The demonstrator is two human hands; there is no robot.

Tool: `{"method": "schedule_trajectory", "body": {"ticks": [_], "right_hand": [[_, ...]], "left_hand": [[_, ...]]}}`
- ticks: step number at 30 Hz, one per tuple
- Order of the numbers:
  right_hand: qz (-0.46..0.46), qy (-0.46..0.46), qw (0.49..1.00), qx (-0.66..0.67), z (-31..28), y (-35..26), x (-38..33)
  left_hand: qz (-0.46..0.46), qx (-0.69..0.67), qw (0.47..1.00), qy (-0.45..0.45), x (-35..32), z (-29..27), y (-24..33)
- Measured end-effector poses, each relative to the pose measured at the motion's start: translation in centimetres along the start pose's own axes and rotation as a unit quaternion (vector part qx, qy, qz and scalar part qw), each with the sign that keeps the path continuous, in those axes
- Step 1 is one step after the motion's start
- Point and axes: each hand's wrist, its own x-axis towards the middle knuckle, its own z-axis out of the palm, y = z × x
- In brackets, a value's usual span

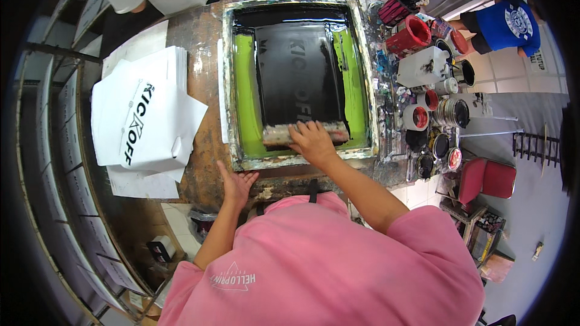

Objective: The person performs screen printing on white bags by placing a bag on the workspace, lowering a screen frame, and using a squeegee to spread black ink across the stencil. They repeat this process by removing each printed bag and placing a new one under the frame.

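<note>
Gripping squeegee (305,133) — right hand (312,142), white printed bags (142,115) stacked left

We see a squeegee (305,133): long, ink-stained blade strip, lying crosswise at the near end of the screen frame (362,72). The screen frame lies flat on the worktable, metal-edged, smeared with paint. Its mesh is green along both sides, with a glossy black ink field covering the middle and far end.
</note>
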Motion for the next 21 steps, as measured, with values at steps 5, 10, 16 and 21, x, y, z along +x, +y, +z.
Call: {"method": "schedule_trajectory", "body": {"ticks": [5, 10, 16, 21], "right_hand": [[0.035, -0.047, 0.998, 0.022, -1.1, -1.5, -1.2], [0.015, -0.035, 0.999, 0.013, -3.5, -2.2, -1.9], [0.06, 0.081, 0.992, -0.082, -8.9, -7.4, -3.0], [0.044, 0.242, 0.965, -0.086, -17.4, -7.5, 2.2]], "left_hand": [[0.0, -0.019, 0.998, -0.052, 0.3, -0.8, 0.1], [0.033, -0.012, 0.996, -0.088, -0.1, -0.4, 0.2], [0.102, -0.011, 0.987, -0.124, -6.1, 2.4, 3.4], [0.212, -0.03, 0.949, -0.234, -11.5, 6.1, 8.7]]}}
